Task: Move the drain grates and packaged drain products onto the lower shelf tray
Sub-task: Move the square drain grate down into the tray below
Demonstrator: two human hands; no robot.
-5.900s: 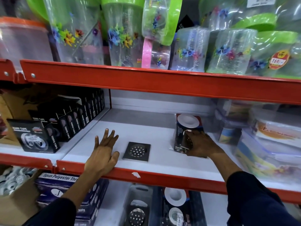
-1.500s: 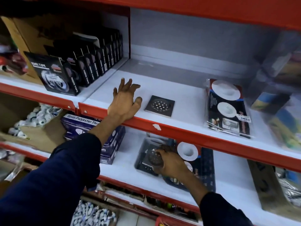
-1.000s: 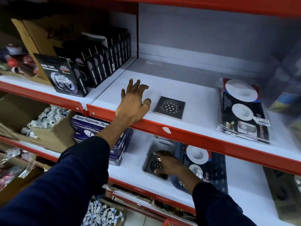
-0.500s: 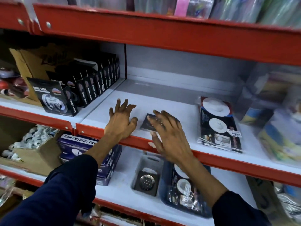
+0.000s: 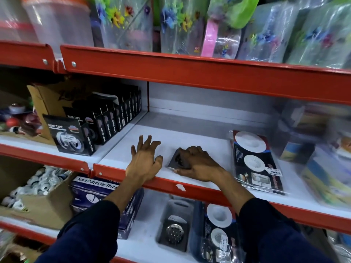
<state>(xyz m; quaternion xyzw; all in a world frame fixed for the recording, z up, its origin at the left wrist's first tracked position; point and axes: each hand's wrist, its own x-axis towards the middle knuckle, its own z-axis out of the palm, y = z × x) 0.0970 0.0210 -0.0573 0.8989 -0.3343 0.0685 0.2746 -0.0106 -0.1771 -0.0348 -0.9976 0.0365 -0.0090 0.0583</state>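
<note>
Right hand (image 5: 197, 165) fingers curled over the square drain grate (image 5: 173, 161) near the middle shelf's front edge; grip unclear. Left hand (image 5: 145, 161) flat, fingers spread. Risk: the thin flat grate slides off the edge.

Bright even light, blurred edges, wide-angle bending
</note>
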